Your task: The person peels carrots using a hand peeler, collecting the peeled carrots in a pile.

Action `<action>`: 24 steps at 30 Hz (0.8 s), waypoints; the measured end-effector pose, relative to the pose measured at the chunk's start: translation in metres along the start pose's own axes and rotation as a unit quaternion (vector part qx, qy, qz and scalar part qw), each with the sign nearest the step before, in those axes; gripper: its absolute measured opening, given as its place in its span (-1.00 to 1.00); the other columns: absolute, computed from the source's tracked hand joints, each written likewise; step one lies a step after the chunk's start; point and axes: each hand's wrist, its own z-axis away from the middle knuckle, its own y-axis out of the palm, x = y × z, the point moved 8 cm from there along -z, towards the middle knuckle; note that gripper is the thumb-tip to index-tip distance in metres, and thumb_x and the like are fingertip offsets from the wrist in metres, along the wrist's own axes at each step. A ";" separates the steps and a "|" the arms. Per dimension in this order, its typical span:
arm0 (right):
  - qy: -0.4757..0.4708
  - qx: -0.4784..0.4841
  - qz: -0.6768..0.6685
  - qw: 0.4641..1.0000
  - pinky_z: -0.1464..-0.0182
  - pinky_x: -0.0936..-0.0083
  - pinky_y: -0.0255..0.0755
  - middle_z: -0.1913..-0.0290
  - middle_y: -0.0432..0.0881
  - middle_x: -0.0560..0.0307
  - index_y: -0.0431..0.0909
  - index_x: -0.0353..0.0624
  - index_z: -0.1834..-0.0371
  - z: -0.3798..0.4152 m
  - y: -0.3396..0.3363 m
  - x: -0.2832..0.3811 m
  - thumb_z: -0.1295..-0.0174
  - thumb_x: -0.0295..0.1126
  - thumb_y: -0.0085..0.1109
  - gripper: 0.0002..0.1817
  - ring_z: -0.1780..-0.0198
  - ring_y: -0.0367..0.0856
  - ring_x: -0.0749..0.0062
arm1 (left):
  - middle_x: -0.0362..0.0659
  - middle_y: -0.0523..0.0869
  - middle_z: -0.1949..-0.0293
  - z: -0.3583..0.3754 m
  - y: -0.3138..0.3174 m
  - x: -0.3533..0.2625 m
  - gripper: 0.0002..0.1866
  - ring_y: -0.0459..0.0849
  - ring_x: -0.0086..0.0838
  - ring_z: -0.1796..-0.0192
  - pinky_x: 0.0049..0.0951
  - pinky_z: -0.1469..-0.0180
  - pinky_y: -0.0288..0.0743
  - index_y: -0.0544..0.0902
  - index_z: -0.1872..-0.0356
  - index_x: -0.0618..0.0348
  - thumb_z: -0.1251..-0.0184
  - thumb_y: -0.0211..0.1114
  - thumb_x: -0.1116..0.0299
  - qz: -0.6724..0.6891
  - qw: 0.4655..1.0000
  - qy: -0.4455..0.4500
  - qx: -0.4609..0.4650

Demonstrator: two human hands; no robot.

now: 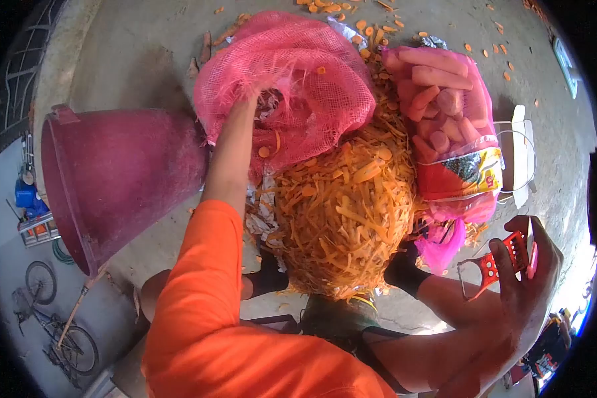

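Reaching into the pink bag (325,99), where mesh obscures the left hand so I cannot tell its grip, seems safest with the right hand (536,282), half-curled around the red peeler (489,266), held well apart beyond the peelings (345,219) between both hands.

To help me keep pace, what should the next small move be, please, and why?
Probably ease the hidden left hand out of the pink mesh sack: the left forearm reaches into it, while the right hand holds a red peeler with nothing being peeled.
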 end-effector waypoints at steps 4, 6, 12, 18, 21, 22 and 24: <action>0.054 -0.001 -0.056 0.997 0.00 0.23 0.52 0.17 0.72 -0.16 0.63 -0.38 0.07 0.000 0.003 0.007 0.00 -0.54 0.51 -0.61 0.15 0.71 -0.02 | 0.04 0.65 -0.15 0.012 0.052 -0.042 -0.21 0.67 -0.22 -0.01 -0.05 -0.01 0.54 0.46 -0.39 0.08 -0.46 0.00 -0.38 0.035 0.999 0.017 0.017; 0.021 -0.027 -0.037 0.999 0.01 0.24 0.52 0.17 0.72 -0.17 0.64 -0.37 0.08 0.006 0.002 0.009 0.01 -0.54 0.51 -0.61 0.16 0.72 -0.02 | 0.03 0.64 -0.18 0.038 0.072 -0.027 -0.19 0.67 -0.23 -0.05 -0.06 -0.04 0.53 0.45 -0.40 0.08 -0.45 0.01 -0.40 0.049 0.998 0.017 0.033; -0.058 0.026 -0.019 0.998 0.13 0.24 0.50 0.22 0.71 -0.12 0.65 -0.28 0.14 0.007 -0.017 0.054 -0.08 -0.42 0.49 -0.69 0.23 0.68 -0.05 | 0.01 0.61 -0.26 0.195 0.080 0.005 -0.13 0.65 -0.27 -0.15 -0.09 -0.14 0.52 0.42 -0.42 0.09 -0.41 0.03 -0.46 0.078 0.996 0.033 0.024; -0.190 -0.045 -0.012 0.981 0.07 0.11 0.53 0.23 0.71 -0.23 0.65 -0.28 -0.02 0.030 -0.027 0.083 -0.15 -0.33 0.47 -0.59 0.15 0.68 -0.17 | -0.27 0.69 0.34 0.357 0.063 0.069 -0.40 0.62 -0.59 0.36 -0.47 0.40 0.43 0.52 -0.30 -0.09 -0.48 0.20 -0.27 0.365 0.929 -0.021 0.060; -0.234 -0.028 0.000 0.972 0.02 0.12 0.54 0.20 0.73 -0.21 0.63 -0.29 -0.09 0.047 -0.025 0.109 -0.15 -0.31 0.48 -0.53 0.12 0.69 -0.17 | -0.23 0.72 0.22 0.427 0.055 0.073 -0.45 0.68 -0.56 0.26 -0.46 0.30 0.53 0.49 -0.33 -0.04 -0.57 0.12 -0.19 0.506 0.854 0.083 0.086; -0.224 -0.008 0.001 0.975 0.01 0.12 0.54 0.21 0.72 -0.22 0.64 -0.27 -0.08 0.052 -0.021 0.114 -0.15 -0.29 0.48 -0.53 0.12 0.68 -0.18 | -0.23 0.72 0.22 0.463 0.048 0.057 -0.45 0.68 -0.56 0.26 -0.46 0.30 0.53 0.49 -0.33 -0.04 -0.57 0.12 -0.19 0.507 0.853 0.094 0.078; -0.255 0.002 -0.012 0.967 0.03 0.11 0.53 0.23 0.71 -0.22 0.65 -0.26 -0.07 0.065 -0.020 0.131 -0.15 -0.28 0.48 -0.55 0.13 0.67 -0.18 | -0.19 0.74 0.11 0.545 0.029 0.006 -0.47 0.75 -0.45 0.16 -0.36 0.19 0.67 0.54 -0.18 0.07 -0.63 -0.02 -0.19 0.585 0.799 0.131 0.048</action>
